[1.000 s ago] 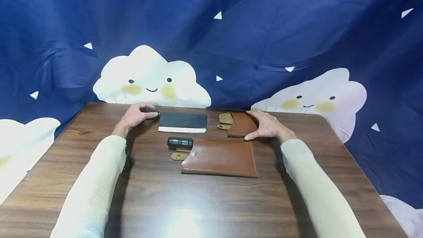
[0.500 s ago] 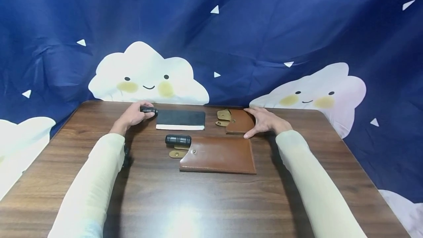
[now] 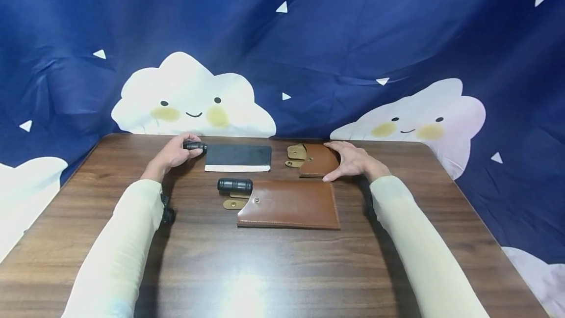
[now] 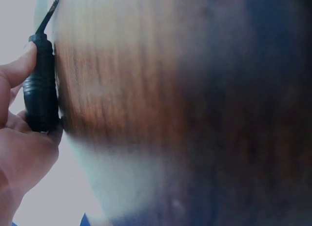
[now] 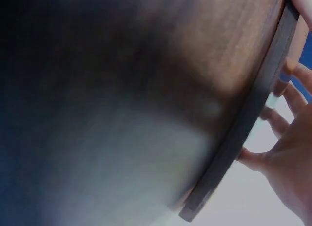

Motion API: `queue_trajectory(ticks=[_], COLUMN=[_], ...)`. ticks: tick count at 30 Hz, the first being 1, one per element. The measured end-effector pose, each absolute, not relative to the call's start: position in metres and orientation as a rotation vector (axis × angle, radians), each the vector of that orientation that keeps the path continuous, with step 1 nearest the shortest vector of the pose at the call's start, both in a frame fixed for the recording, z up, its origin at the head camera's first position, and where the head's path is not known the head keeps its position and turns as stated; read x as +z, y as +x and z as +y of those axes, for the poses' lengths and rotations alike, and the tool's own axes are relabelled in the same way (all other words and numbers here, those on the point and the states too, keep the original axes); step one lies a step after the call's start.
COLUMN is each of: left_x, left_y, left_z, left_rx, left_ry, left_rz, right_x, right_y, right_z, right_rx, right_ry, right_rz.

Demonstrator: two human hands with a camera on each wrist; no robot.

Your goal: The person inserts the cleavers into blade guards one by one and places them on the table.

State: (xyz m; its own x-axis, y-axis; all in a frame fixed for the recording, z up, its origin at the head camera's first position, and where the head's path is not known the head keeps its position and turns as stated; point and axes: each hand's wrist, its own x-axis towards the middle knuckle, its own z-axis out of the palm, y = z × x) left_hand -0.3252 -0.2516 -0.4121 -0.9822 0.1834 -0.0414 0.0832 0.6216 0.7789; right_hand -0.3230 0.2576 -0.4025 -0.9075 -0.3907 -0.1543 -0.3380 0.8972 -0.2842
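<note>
In the head view a black-bladed cleaver (image 3: pixel 238 155) with a pale edge lies flat near the table's back. My left hand (image 3: pixel 174 151) grips its black handle (image 4: pixel 41 84), thumb on the near side. Right of the blade lies a small brown leather sheath (image 3: pixel 320 160), its tan snap straps pointing left. Around the sheath's right end curls my right hand (image 3: pixel 350 162), thumb at the near edge and fingers at the far edge. The right wrist view has its fingers (image 5: pixel 278 122) against the dark sheath edge.
Closer to me lies a larger brown leather sheath (image 3: pixel 289 205) with a black handle (image 3: pixel 235 185) sticking out at its left. Everything rests on a wooden table (image 3: pixel 282 269). A blue cloth (image 3: pixel 318 43) with smiling clouds hangs behind the table.
My left hand has moved from the tip of the cleaver's handle to a grip round it. The right hand stays at the small sheath. The head view has shifted slightly.
</note>
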Motion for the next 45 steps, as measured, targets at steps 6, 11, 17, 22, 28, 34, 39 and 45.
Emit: queue_trajectory(ticks=[6,11,17,22,28,34,39,45], left_x=[-0.416,-0.416,-0.410,-0.410,-0.408,-0.402,-0.399,-0.395], left_y=[-0.323,-0.323,-0.322,-0.320,-0.319,-0.317,-0.317,-0.313], left_z=[-0.253,-0.254,-0.252,-0.255,-0.259,-0.265,-0.267,-0.263], left_rx=[1.312,1.324,1.267,1.208,1.226,1.192,1.257,1.344], left_ry=[0.236,0.210,0.222,0.249,0.324,0.335,0.368,0.378], left_rz=[2.724,2.730,2.754,2.767,2.795,2.755,2.754,2.742], right_x=[-0.402,-0.400,-0.399,-0.402,-0.402,-0.402,-0.398,-0.396], right_y=[-0.322,-0.320,-0.318,-0.320,-0.321,-0.323,-0.322,-0.317], right_z=[0.258,0.258,0.262,0.261,0.259,0.259,0.259,0.259], right_rx=[-0.428,-0.465,-0.509,-0.489,-0.474,-0.480,-0.494,-0.457], right_ry=[-0.550,-0.552,-0.618,-0.730,-0.748,-0.747,-0.750,-0.754], right_rz=[2.870,2.879,2.924,2.931,2.946,2.963,2.967,2.977])
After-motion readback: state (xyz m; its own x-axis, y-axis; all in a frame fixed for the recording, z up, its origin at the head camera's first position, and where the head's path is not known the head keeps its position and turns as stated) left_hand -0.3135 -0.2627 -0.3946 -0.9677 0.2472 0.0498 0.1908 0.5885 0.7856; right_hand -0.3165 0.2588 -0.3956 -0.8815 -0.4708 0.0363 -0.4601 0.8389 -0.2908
